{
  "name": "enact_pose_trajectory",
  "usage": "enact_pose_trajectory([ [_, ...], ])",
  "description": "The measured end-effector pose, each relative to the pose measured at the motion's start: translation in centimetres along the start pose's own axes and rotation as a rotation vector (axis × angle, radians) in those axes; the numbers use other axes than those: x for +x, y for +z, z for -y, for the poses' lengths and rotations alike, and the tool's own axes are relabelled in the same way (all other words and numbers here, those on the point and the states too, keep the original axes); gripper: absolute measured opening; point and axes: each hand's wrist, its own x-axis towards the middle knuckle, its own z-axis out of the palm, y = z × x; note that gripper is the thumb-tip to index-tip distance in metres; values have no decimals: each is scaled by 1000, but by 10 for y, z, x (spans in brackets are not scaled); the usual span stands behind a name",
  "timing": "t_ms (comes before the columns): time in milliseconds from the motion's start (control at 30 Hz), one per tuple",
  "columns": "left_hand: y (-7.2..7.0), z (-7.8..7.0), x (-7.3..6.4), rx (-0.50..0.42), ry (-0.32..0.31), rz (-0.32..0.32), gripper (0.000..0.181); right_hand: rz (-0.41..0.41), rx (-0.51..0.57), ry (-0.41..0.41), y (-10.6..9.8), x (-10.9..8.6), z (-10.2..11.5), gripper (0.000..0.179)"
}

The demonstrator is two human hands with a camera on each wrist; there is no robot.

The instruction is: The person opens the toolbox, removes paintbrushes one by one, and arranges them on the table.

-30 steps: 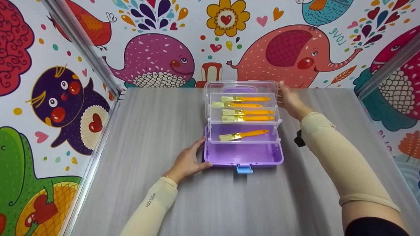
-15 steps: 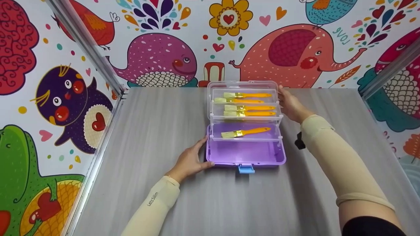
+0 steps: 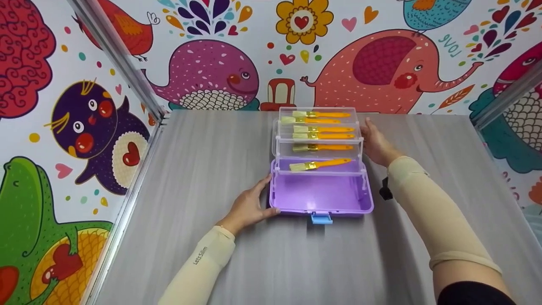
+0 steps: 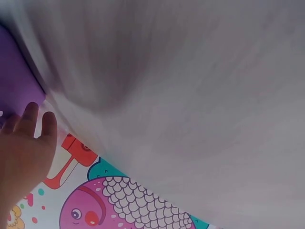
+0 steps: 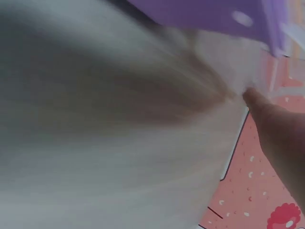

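Observation:
A purple storage box (image 3: 317,192) with a blue latch (image 3: 322,218) stands with its lid up, towards the back of the table. Two clear trays (image 3: 322,173) are raised in steps above its base and bear several paintbrushes (image 3: 324,164) with orange handles. Behind them the clear lid (image 3: 274,135) tips back. My left hand (image 3: 250,208) holds the front left corner, thumb at the front rim, fingers along the left side. At the lid's right edge is my right hand (image 3: 378,144); how its fingers meet the lid is partly hidden.
The box stands on a grey wood-grain table (image 3: 190,169). A patterned back wall (image 3: 262,25) rises close behind it. Metal frame posts (image 3: 116,55) run up at the corners. A small black object (image 3: 385,189) shows beside the right wrist.
The lid has tilted further back, and the trays have risen and spread, uncovering another paintbrush. My right hand has moved slightly down and back with it. The left hand keeps its place on the box.

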Motion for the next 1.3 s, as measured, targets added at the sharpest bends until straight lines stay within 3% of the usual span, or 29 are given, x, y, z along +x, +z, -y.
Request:
enact_pose_trajectory([
  [333,2,-1,2,6,16,-6,102,-5,40,-5,-1,1,-1,81],
  [867,0,-5,2,3,31,-9,103,-54,-57,13,-3,-8,-2,93],
  [1100,0,-3,2,-3,25,-3,103,-165,-228,17,-9,-15,1,98],
  [1300,-1,-2,1,13,7,2,103,-359,-461,-101,-14,-31,14,79],
])
